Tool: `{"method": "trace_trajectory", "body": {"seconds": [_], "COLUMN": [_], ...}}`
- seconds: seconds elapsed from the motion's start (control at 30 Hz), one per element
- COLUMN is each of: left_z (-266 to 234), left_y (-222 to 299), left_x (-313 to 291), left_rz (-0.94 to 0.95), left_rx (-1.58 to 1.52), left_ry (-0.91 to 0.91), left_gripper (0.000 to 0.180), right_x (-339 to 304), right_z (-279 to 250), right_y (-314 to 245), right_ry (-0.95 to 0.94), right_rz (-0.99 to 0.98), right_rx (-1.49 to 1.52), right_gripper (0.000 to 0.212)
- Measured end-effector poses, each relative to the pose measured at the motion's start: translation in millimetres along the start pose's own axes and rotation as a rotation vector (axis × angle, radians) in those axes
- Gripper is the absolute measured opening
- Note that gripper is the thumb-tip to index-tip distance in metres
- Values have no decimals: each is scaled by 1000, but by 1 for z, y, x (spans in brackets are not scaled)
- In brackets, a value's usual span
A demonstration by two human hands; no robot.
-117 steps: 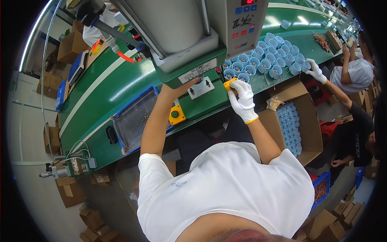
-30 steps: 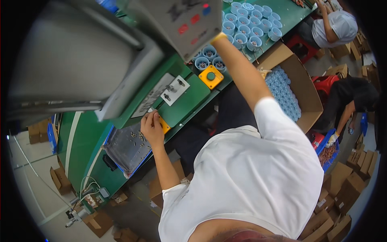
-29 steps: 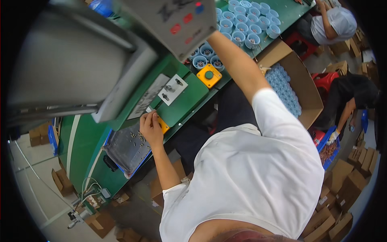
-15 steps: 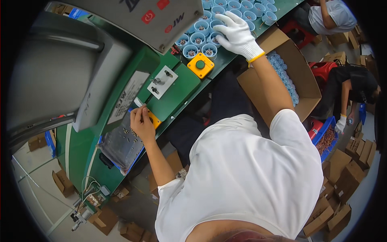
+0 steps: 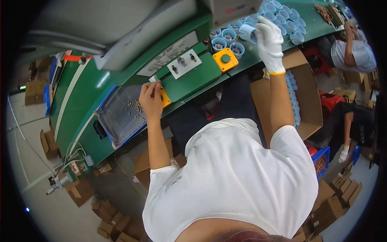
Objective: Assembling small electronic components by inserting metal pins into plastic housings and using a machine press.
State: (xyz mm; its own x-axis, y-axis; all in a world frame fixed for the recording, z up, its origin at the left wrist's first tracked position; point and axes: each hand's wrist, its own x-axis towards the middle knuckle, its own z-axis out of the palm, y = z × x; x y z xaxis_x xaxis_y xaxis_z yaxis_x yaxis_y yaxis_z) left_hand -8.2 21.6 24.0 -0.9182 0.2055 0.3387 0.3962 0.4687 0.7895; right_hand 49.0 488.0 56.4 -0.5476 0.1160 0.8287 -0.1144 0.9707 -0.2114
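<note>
Green workbench surface [image 5: 193, 78] curves across the upper part of the head view, with a large grey machine housing [image 5: 121, 24] looming over it and brown cardboard boxes scattered on the grey floor below and to the left. Seen from above, the person in a white T-shirt leans over the bench.

The bare left hand [image 5: 150, 101] rests at the right edge of a shallow clear plastic tray with a blue rim [image 5: 117, 117], which holds a scatter of small brownish metal parts [image 5: 135, 108]. Its fingers are drawn together, the tips pressed against each other near a small pale piece at the tray's upper corner; whether they actually pinch one of the parts is too small to tell. Just beside the hand sits a yellow block [image 5: 165, 98].

The right hand [image 5: 269, 40], in a white glove with a yellow cuff, is raised over the bench and grips a light blue plastic cup [image 5: 247, 32], fingers wrapped around its side, the cup tilted with its mouth toward the left. More blue cups of the same kind [image 5: 282, 18] stand packed together on the bench behind it. Near them lie a yellow box with a green push button [image 5: 225, 59] and a white plate with small black switches [image 5: 184, 63].

An open cardboard carton with stacked blue cups [image 5: 296, 97] stands below the right forearm. Two other people work at the far right.
</note>
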Motion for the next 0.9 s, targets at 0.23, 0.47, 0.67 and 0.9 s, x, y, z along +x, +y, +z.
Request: {"method": "trace_trajectory", "body": {"seconds": [0.23, 0.47, 0.67, 0.9], "left_z": [0, 4, 3, 0], "left_y": [-3, -10, -10, -3], "left_x": [-3, 0, 1, -1], "left_rz": [52, 63, 78, 34], "left_rx": [22, -20, -2, 2], "left_ry": [4, 21, 18, 19], "left_gripper": [12, 16, 17, 13], "right_x": [-12, 33, 39, 49], "right_z": [4, 11, 30, 28], "right_y": [-105, -208, -218, -220], "right_ry": [-20, -466, -519, -553], "right_rz": [1083, 615, 417, 252], "right_rx": [2071, 861, 520, 323], "right_gripper": [59, 65, 62, 61]}}
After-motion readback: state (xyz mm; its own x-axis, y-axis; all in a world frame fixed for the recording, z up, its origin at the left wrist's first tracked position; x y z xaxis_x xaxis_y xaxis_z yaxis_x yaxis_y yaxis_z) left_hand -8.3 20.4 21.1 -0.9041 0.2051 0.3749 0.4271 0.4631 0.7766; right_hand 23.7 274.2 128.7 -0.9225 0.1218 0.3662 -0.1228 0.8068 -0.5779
